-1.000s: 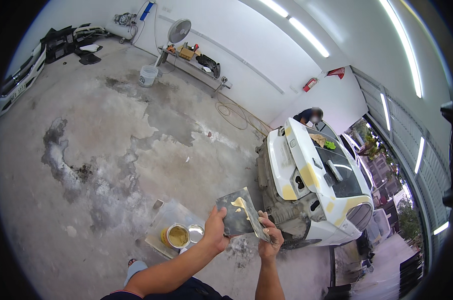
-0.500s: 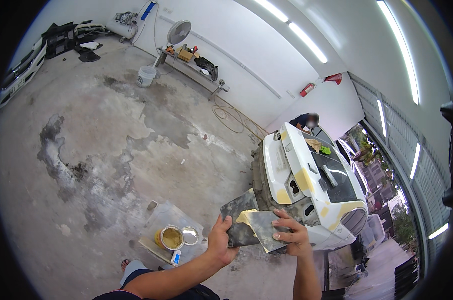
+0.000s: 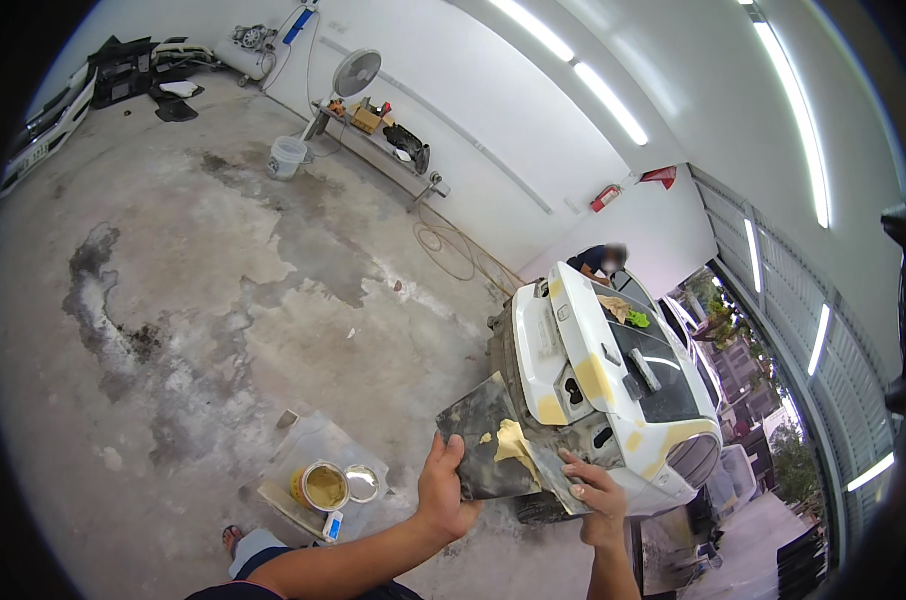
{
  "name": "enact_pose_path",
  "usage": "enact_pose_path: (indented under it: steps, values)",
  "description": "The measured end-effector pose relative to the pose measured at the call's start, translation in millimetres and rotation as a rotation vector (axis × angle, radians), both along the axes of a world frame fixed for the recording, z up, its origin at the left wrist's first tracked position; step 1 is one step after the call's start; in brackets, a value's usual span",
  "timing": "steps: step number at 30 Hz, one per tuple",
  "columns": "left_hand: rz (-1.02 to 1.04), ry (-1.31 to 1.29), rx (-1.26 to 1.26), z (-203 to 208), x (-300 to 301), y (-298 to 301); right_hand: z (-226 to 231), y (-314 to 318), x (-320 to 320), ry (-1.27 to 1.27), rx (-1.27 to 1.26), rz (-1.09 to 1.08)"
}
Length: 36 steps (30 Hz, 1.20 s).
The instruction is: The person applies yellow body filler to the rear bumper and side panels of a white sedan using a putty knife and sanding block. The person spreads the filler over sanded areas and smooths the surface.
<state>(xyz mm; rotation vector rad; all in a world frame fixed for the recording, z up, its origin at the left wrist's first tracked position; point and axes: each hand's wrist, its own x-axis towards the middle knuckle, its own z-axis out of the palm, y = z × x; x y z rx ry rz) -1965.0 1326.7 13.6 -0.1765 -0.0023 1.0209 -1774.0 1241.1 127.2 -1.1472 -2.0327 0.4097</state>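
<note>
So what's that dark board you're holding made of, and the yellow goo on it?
The board looks like thin, stiff sheet, maybe metal or plastic: flat, dark, smeared grey. The yellow blob looks like soft paste: matte and lumpy, much like the stuff in the open can.

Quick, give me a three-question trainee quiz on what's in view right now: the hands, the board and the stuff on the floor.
1. True or false: the left hand grips the lower left edge of the dark mixing board.
2. Which thing sits open on the floor sheet left of the hands? A) a can of yellowish filler B) a red toolbox C) a spray gun
3. Fill in: the right hand works at the board's right side, next to a ______ blob of filler.

Key: 1 true. 2 A, the open can with its lid beside it. 3 yellowish.
</note>
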Motion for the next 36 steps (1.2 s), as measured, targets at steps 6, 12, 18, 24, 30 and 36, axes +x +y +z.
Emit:
enact_pose_path:
  steps: [6,12,18,24,30,36]
  values:
    - [0.123,0.011,-0.005,1,14,0,-23,-21,-41,0.205,-0.073,-0.452]
    - [0.331,0.248,0.066,-11,30,1,-1,-25,-61,-0.046,-0.127,-0.438]
    - [0.359,0.367,0.048,-10,29,4,-4,-14,-67,-0.451,-0.008,-0.431]
    - [0.324,0.320,0.060,2,-2,32,-8,-9,-29,-0.617,-0.236,-0.668]
    - [0.084,0.285,-0.040,-11,1,29,-30,-3,11,0.984,-0.222,-0.477]
    - [0.134,0.579,0.117,-26,30,3,-71,3,-27,0.818,-0.104,-0.469]
